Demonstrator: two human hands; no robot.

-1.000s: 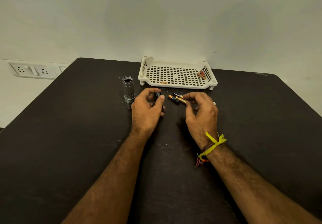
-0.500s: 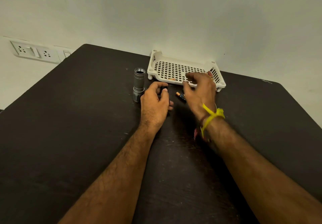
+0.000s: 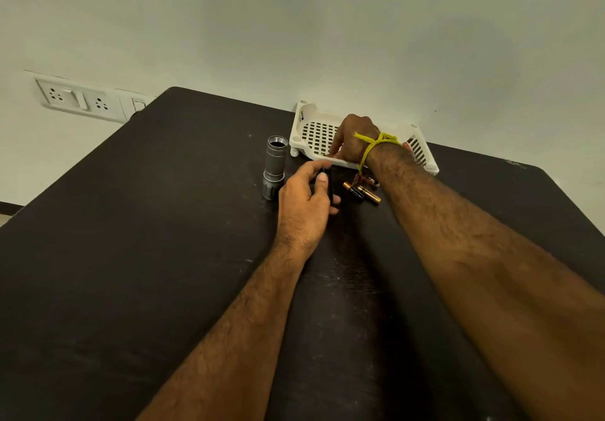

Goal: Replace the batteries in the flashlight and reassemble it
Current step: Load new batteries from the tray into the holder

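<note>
Flashlight body [image 3: 274, 167] stands open-end up near the worktop's far edge, ready for loading. Left hand [image 3: 304, 204] clamps a dark holder part [image 3: 328, 184]. Right hand [image 3: 352, 140] fingers down in tray [image 3: 306, 117]; closure unclear. Batteries [image 3: 361, 192] wait alongside.

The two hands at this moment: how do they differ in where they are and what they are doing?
The left hand is low over the dark table, curled around a small black part beside the upright grey flashlight body. The right hand is stretched further away, fingers down inside the white tray; what it touches is hidden. The right wrist wears a yellow thread; the left wrist is bare. Neither touches the batteries lying between them.
</note>
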